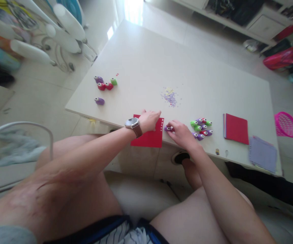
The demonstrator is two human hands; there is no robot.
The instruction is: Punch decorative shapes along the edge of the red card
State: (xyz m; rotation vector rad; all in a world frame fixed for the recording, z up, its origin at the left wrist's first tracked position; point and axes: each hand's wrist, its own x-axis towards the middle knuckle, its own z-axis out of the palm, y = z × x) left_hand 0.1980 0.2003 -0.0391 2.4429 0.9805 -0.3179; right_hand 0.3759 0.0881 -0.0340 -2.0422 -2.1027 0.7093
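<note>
"Where's the purple craft punch [168, 128]?"

"At the right edge of the red sheet [146, 139], pinched between the thumb and fingers of the right hand [180, 134]."

"And the left hand [150, 121]?"

"Over the sheet, fingers spread, holding nothing between them. Small white shapes line the sheet's right side, and its lower part hangs past the edge of the white table [146, 57]."

"Can you read the wristwatch [132, 123]?"

"Brown strap, round dial; any lettering is too small to tell."

"What's farther out?"

"Lilac and yellow paper bits [171, 99] beyond the hands. To the right, a cluster of punches [203, 127] in green, purple and red, then a red-topped paper stack [237, 128] and lilac sheets [262, 154]. More punches [108, 86] sit at the left."
</note>
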